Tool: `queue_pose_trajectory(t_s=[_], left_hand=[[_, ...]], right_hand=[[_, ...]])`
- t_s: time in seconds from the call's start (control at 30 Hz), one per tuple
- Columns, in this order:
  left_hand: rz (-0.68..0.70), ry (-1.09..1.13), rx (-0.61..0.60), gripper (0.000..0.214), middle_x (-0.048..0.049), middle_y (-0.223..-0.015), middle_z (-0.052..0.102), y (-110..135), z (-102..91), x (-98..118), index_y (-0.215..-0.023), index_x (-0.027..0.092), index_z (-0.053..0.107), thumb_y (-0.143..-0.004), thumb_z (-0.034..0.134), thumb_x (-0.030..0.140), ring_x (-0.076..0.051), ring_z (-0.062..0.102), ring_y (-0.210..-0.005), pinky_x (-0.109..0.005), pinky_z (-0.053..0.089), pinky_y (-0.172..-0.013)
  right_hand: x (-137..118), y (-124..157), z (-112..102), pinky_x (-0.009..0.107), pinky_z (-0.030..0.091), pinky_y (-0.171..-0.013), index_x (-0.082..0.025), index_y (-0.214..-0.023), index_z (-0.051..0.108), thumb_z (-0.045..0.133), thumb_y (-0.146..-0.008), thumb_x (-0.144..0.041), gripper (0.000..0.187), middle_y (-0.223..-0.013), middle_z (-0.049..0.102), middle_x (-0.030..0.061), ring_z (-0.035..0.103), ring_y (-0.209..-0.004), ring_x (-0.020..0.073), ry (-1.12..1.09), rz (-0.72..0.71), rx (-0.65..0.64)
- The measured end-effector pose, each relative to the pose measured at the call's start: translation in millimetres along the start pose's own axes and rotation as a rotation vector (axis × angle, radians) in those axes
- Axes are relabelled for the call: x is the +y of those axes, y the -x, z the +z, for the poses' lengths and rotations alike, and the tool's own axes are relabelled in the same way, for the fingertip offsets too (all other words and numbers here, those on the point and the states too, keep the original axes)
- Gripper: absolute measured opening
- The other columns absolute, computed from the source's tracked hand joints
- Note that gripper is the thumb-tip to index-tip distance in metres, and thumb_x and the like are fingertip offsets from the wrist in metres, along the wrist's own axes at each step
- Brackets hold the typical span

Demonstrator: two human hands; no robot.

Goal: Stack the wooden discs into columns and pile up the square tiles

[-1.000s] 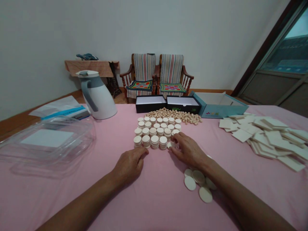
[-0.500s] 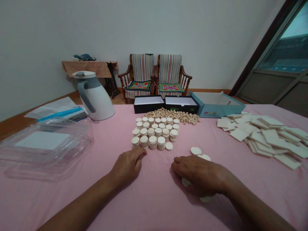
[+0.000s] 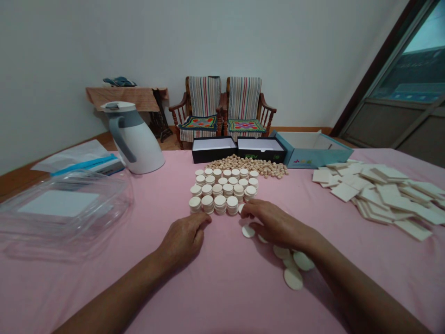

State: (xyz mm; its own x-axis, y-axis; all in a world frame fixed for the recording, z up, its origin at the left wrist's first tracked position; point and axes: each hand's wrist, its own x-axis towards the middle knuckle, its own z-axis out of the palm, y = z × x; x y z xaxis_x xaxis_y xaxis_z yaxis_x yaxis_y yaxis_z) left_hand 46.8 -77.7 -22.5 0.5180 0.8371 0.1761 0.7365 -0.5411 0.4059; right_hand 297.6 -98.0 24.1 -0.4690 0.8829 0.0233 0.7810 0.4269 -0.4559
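Beside the round stacks (image 3: 220, 204), right hand (image 3: 278, 223): we are bending its fingers over a low disc (image 3: 239, 209) at the front row's right end, thumb standing apart from the fingertips; whether they are pinching it, we cannot tell
Left hand (image 3: 184, 239): we are resting it just before the front-left stacks, fingers bent and lying close together; whether they are gripping anything, we cannot tell
Loose discs (image 3: 294, 278): we are seeing one lying flat by our right thumb, others lying beneath and beside our right wrist
Stacks: we are facing them in rows, standing ahead of both hands on the pink cloth (image 3: 222, 287)
Beads (image 3: 250, 164): we are seeing them heaped behind the stacks, before two black boxes (image 3: 213, 155) and a blue box (image 3: 309, 161)
Square tiles (image 3: 389, 195): we are having them piled at our right
Jug (image 3: 146, 150): we are seeing it standing at our left, behind clear plastic trays (image 3: 116, 197)
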Motion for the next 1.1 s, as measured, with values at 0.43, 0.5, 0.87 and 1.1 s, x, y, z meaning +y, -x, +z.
queue_pose_trajectory(t_s=[0.43,0.5,0.87,1.1], left_hand=[[0.004,0.021,0.001,0.028,-0.0031,-0.084,0.064,1,0.1,0,-0.092,0.018,0.059,-0.076,0.041,0.004,-0.016,0.059,-0.075,-0.026,0.042,-0.069],[0.003,0.021,0.000,0.028,-0.0033,-0.086,0.065,1,0.2,0,-0.093,0.019,0.059,-0.077,0.041,0.005,-0.016,0.059,-0.076,-0.026,0.042,-0.069],[0.010,0.005,-0.012,0.027,-0.0020,-0.080,0.062,1,0.1,0,-0.091,0.019,0.058,-0.077,0.040,0.004,-0.016,0.058,-0.073,-0.026,0.040,-0.068],[0.004,0.007,-0.016,0.026,-0.0025,-0.083,0.062,0,1.0,-1,-0.092,0.019,0.057,-0.079,0.039,0.005,-0.016,0.058,-0.076,-0.026,0.041,-0.070]], right_hand=[[-6,6,7,0.029,0.036,-0.068,-0.017,-0.094,0.056,0.063,-0.072,-0.027,0.025,-0.097,0.059,0.0085,0.054,-0.085,0.0206,0.201,0.112,-0.118],[-6,5,10,0.028,0.035,-0.066,-0.018,-0.094,0.057,0.061,-0.074,-0.024,0.021,-0.096,0.059,0.0076,0.054,-0.083,0.0195,0.199,0.100,-0.123],[-2,13,1,0.031,0.037,-0.076,-0.018,-0.101,0.054,0.061,-0.071,-0.018,0.031,-0.101,0.057,0.0080,0.051,-0.090,0.0209,0.158,0.030,-0.093],[-4,7,8,0.028,0.036,-0.068,-0.018,-0.091,0.052,0.053,-0.073,-0.014,0.019,-0.093,0.057,0.0069,0.051,-0.080,0.0174,0.157,0.076,-0.078]])
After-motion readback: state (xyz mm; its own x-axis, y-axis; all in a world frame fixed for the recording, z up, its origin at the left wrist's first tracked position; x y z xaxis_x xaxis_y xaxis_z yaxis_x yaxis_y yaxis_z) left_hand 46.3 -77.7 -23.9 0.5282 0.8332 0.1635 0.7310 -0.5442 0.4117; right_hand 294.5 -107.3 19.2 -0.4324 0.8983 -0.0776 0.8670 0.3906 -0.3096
